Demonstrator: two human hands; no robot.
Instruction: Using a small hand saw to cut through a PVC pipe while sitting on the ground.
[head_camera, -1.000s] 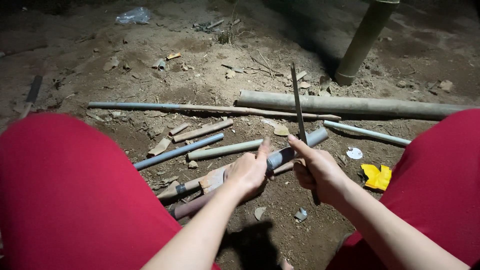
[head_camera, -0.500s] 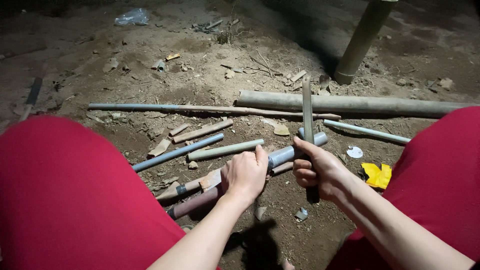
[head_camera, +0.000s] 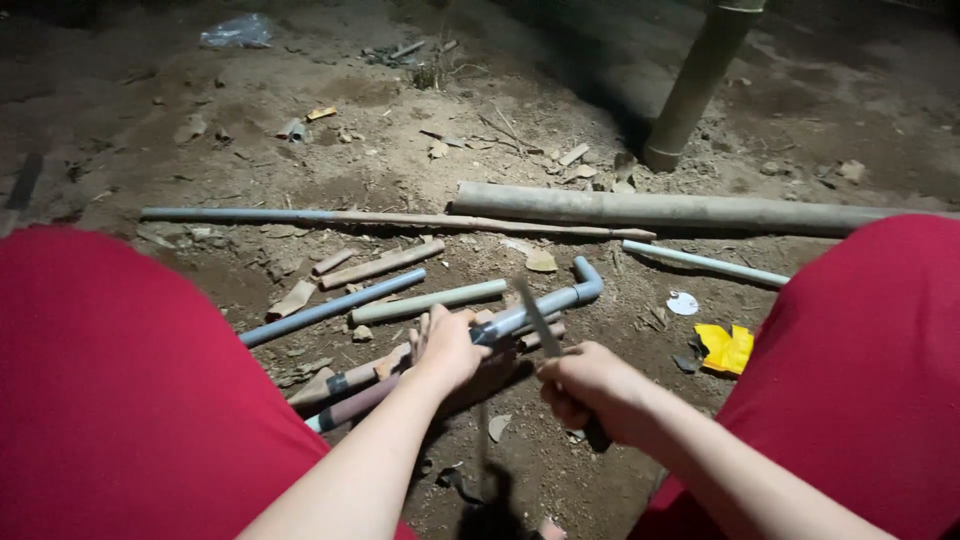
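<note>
Our left hand (head_camera: 450, 345) presses closed on the grey pipe (head_camera: 535, 310) at the frame centre, on the dirt floor (head_camera: 400, 170). Our right hand (head_camera: 590, 390) grips the blade (head_camera: 537, 318) tightly; we should hold the pipe steady and cut slowly.

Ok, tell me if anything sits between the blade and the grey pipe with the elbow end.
Nothing visible does. The right hand holds the blade right at the grey pipe, which the left hand pins to the dirt.

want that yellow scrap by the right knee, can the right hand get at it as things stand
Probably not right away: the right hand is closed around a knife. The yellow scrap lies uncovered on the dirt close beside it.
</note>
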